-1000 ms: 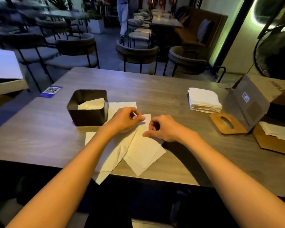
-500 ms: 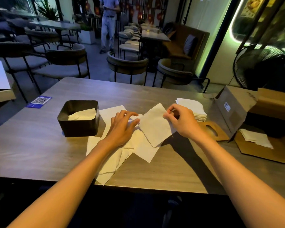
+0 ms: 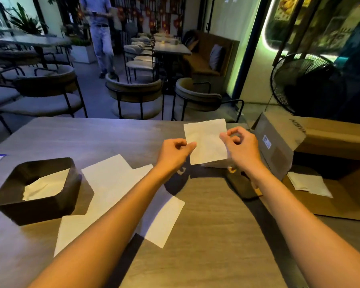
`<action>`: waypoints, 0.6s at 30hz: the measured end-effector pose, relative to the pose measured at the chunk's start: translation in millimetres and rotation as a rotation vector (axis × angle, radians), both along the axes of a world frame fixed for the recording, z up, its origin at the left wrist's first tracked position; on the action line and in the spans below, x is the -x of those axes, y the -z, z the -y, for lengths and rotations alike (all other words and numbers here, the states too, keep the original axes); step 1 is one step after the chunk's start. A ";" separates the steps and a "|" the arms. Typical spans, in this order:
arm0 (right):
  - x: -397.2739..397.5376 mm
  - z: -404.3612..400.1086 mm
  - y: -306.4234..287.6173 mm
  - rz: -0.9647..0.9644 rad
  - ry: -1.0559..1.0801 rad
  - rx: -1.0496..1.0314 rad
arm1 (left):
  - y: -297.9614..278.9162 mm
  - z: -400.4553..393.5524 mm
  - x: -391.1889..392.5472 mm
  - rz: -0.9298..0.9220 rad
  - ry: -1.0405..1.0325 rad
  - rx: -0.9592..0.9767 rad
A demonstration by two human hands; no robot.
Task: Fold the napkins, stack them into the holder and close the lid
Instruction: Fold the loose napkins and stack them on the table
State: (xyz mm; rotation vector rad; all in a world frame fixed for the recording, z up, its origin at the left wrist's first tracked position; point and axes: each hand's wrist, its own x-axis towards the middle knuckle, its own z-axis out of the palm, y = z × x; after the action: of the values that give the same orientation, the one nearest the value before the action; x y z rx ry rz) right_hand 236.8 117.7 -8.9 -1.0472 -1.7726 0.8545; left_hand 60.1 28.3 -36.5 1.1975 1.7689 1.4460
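I hold a white napkin (image 3: 206,140) in the air above the table, over the napkin stack (image 3: 216,163), which it mostly hides. My left hand (image 3: 174,151) pinches its left edge and my right hand (image 3: 240,145) pinches its right edge. Several unfolded napkins (image 3: 112,179) lie spread on the table under my left arm. The dark square holder (image 3: 35,190) sits at the left with one napkin inside. The wooden lid (image 3: 242,188) lies in shadow beneath my right wrist, partly hidden.
An open cardboard box (image 3: 283,146) lies on its side at the right, with a loose napkin (image 3: 309,183) on its flap. A fan (image 3: 306,84) stands behind it. Chairs (image 3: 135,94) line the table's far edge. A person (image 3: 101,34) walks in the background.
Both hands left the spread napkins; the right lifted one napkin up to the right, and the left hand joined it. The napkin is now held in the air between both hands.
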 end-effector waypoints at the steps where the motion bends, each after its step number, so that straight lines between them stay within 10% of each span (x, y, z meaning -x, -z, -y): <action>1: -1.1 -11.3 2.6 0.010 0.012 0.001 | 0.8 -12.8 -0.9 -0.001 -0.002 0.015; 18: -11.4 -74.1 54.2 0.216 0.178 0.035 | 37.8 -72.1 2.3 -0.195 0.002 0.014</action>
State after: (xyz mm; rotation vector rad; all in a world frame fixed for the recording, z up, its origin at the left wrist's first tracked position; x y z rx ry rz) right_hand 248.2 191.8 -63.1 -1.3399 -1.8127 0.6853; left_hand 57.8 100.3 -74.3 1.3726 1.9016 1.3515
